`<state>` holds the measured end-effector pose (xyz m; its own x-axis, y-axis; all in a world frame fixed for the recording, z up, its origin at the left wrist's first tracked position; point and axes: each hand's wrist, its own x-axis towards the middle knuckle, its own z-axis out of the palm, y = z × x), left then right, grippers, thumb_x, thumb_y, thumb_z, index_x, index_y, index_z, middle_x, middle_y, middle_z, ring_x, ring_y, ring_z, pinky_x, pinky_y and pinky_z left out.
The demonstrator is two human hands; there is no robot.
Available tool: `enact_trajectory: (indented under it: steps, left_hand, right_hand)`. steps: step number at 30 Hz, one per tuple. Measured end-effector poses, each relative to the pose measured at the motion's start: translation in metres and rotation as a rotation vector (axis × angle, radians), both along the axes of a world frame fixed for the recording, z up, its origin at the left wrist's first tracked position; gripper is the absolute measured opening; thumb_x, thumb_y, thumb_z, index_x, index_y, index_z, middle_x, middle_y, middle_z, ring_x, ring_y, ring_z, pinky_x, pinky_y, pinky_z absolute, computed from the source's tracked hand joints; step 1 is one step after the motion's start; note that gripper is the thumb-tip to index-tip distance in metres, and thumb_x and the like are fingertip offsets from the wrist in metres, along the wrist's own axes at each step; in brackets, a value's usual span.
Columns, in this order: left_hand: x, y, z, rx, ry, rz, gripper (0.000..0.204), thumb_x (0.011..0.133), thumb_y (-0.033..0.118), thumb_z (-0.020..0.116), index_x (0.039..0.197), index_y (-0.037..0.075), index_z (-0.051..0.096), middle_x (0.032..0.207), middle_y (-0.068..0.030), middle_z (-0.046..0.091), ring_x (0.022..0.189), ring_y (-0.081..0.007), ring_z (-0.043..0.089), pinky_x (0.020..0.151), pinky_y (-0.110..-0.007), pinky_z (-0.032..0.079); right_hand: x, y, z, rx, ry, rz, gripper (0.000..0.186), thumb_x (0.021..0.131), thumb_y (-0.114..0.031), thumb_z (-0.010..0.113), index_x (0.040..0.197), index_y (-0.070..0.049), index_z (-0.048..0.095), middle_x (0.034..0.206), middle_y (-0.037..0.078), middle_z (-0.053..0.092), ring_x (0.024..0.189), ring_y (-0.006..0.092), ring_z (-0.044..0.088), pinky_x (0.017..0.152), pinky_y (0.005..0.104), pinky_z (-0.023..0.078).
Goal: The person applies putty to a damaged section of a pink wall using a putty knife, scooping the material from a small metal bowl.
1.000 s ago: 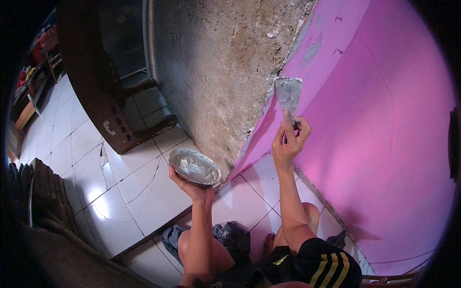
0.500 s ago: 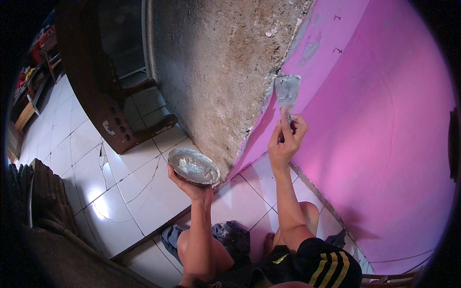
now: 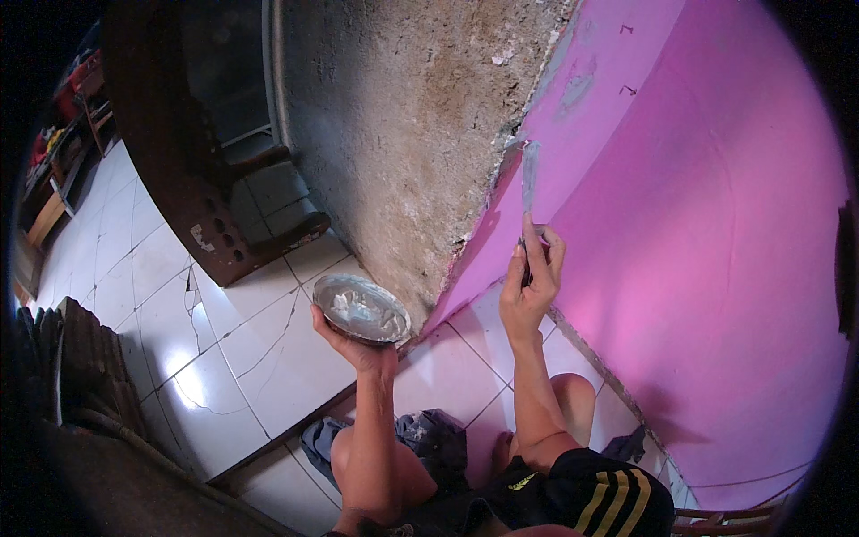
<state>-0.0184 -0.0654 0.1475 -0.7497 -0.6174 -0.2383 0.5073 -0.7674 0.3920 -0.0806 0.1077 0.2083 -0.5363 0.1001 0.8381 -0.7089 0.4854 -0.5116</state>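
Note:
My left hand (image 3: 360, 351) holds up a shallow oval bowl (image 3: 335, 328) from below, its fingers wrapped round the near side. Greyish-white putty (image 3: 362, 306) lies in lumps inside it. My right hand (image 3: 531, 285) grips a putty knife (image 3: 529, 179) by the handle, one finger stretched along it toward the blade. The blade is seen nearly edge-on, pointing up, close to the corner where the rough bare wall (image 3: 403, 125) meets the pink wall (image 3: 689, 233). Whether the blade touches the wall I cannot tell. Grey putty patches (image 3: 575, 92) mark the pink strip above.
A dark wooden piece of furniture (image 3: 170, 152) stands at the left on white tiles (image 3: 259, 358), some cracked. Stacked dark ridged pieces (image 3: 94, 367) lie at the lower left. Crumpled dark cloth (image 3: 431, 438) is by my legs. Shelves with colourful items (image 3: 54, 152) stand far left.
My right hand has turned the putty knife, so its blade went from broad face to nearly edge-on. The hand sits slightly lower. My left hand and the bowl have hardly moved.

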Motion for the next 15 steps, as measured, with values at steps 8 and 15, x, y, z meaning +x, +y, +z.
enact_trajectory:
  steps: [8,15]
  left_hand:
    - [-0.001,-0.001,-0.003,-0.011,0.008,0.007,0.066,0.087,0.066,0.044,0.124,0.012,0.051,0.117,-0.0071,0.057,0.108,-0.0241,0.055,0.093,-0.041,0.045]
    - [-0.001,-0.002,-0.004,0.006,0.011,-0.009,0.067,0.086,0.067,0.045,0.125,0.012,0.050,0.117,-0.0074,0.057,0.108,-0.0243,0.055,0.094,-0.041,0.045]
  right_hand:
    - [-0.013,-0.023,-0.015,-0.014,0.160,-0.068,0.042,0.085,0.008,0.055,0.125,-0.005,0.062,0.111,0.014,0.048,0.089,0.0213,0.049,0.073,0.0304,0.043]
    - [-0.024,-0.038,-0.017,-0.009,0.215,-0.111,0.044,0.086,0.008,0.055,0.128,-0.003,0.059,0.114,0.014,0.047,0.085,0.0203,0.049,0.073,0.0305,0.043]
